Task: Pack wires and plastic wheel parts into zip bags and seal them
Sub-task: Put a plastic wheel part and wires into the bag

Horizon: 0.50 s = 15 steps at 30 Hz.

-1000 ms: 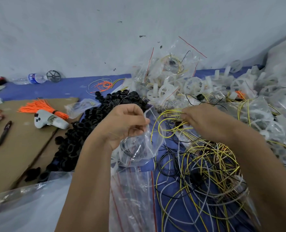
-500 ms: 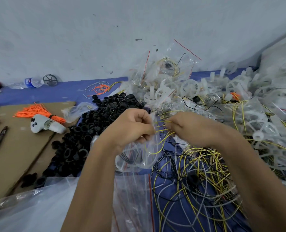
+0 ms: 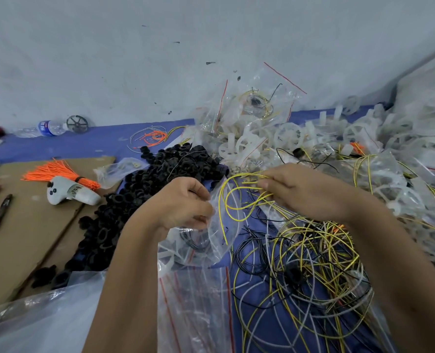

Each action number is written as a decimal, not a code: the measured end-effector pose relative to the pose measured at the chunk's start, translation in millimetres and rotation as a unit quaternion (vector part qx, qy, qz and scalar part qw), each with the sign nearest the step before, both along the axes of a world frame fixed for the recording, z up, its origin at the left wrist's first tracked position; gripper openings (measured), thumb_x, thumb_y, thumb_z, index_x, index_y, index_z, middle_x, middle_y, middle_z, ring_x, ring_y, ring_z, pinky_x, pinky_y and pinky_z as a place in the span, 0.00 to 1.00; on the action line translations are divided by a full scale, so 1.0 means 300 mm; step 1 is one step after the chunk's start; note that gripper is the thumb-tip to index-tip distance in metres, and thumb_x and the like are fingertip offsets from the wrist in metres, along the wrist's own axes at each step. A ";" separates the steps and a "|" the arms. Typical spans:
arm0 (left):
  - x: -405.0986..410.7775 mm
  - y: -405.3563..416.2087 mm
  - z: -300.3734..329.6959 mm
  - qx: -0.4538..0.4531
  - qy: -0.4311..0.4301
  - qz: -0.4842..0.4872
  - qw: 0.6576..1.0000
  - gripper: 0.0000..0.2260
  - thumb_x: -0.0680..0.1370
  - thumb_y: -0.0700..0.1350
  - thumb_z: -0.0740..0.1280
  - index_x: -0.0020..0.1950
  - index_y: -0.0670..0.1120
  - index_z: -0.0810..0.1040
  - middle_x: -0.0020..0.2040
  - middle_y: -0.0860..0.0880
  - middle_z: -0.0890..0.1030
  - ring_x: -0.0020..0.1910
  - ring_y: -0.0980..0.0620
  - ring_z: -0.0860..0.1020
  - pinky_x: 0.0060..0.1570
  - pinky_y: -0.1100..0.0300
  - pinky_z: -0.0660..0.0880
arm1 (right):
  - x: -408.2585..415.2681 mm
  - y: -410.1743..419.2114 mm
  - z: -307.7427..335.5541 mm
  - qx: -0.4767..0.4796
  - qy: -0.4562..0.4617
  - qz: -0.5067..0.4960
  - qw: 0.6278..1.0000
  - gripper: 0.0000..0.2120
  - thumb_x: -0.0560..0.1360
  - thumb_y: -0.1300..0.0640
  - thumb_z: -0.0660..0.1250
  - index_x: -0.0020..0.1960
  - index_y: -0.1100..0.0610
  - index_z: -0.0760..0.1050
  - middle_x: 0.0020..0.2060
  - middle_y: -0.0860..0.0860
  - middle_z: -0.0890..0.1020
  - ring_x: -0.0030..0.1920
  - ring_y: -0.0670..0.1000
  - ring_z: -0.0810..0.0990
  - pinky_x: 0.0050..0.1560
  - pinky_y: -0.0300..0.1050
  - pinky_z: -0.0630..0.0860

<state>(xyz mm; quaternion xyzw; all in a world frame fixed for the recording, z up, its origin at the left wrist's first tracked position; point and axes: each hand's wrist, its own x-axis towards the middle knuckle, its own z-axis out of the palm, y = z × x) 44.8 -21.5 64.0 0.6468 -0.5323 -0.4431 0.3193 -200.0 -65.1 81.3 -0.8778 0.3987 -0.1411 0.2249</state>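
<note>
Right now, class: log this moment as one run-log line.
step: loading wires | left hand: holds zip bag open | right hand: pinches yellow wires at bag mouth | seal: not yet

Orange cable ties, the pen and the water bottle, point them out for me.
orange cable ties (image 3: 48, 170), head view, on the fanned loose ends
pen (image 3: 0, 214), head view, mid-barrel
water bottle (image 3: 47, 128), head view, on its blue label

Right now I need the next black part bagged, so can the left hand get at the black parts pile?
Probably not yet: the left hand grips the zip bag, though the black parts pile lies uncovered just beside it.
</note>
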 end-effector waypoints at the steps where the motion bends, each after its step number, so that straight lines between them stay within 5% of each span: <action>1: 0.000 0.001 0.004 -0.005 0.003 -0.001 1.000 0.10 0.75 0.30 0.72 0.53 0.37 0.76 0.34 0.43 0.83 0.29 0.50 0.80 0.29 0.61 0.78 | -0.002 -0.006 -0.004 -0.022 0.041 -0.005 0.999 0.18 0.85 0.52 0.55 0.39 0.58 0.66 0.31 0.49 0.71 0.30 0.44 0.67 0.35 0.40 0.65; 6: -0.007 0.008 0.032 -0.048 0.009 -0.003 0.999 0.08 0.76 0.29 0.71 0.50 0.38 0.76 0.31 0.44 0.81 0.27 0.51 0.78 0.28 0.62 0.76 | -0.016 -0.008 -0.012 -0.032 0.146 -0.054 0.987 0.17 0.85 0.53 0.55 0.41 0.59 0.68 0.37 0.52 0.74 0.38 0.53 0.72 0.42 0.49 0.67; 11: -0.054 0.007 0.044 -0.080 0.005 -0.025 0.996 0.08 0.75 0.29 0.71 0.48 0.39 0.75 0.30 0.47 0.79 0.27 0.51 0.78 0.28 0.61 0.77 | 0.031 0.026 0.022 -0.071 0.175 -0.054 0.981 0.17 0.85 0.53 0.55 0.38 0.55 0.66 0.34 0.51 0.73 0.35 0.53 0.71 0.36 0.47 0.65; 15: -0.090 0.005 0.049 -0.099 -0.010 -0.049 0.994 0.08 0.75 0.29 0.72 0.47 0.39 0.76 0.33 0.44 0.79 0.28 0.51 0.79 0.29 0.62 0.77 | 0.093 0.057 0.023 -0.091 0.201 -0.047 0.974 0.16 0.85 0.54 0.55 0.44 0.60 0.73 0.41 0.57 0.78 0.44 0.59 0.78 0.44 0.52 0.71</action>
